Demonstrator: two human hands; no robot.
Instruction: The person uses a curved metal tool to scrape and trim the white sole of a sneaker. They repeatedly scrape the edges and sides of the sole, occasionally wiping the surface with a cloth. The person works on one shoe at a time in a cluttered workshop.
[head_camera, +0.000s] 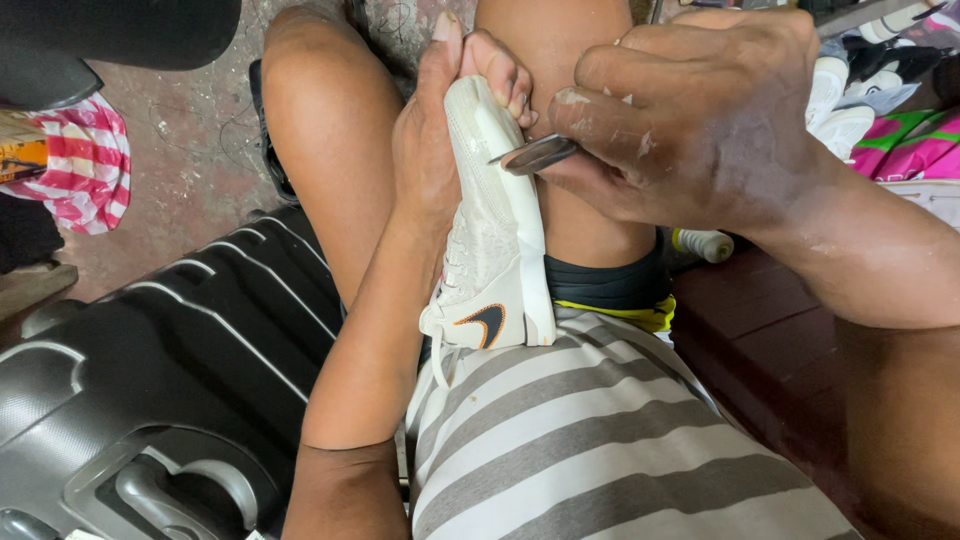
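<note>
One white shoe (497, 215) gripped by left hand (430, 150) — right hand (690, 120) pinching one metal blade (535, 155) against it.

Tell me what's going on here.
A seated person grips a white mesh sneaker in the left hand, propped between the knees with the sole edge facing right. The right hand presses a flat metal blade against that white sole edge near the toe. A black hard-shell suitcase stands at the left.
</note>
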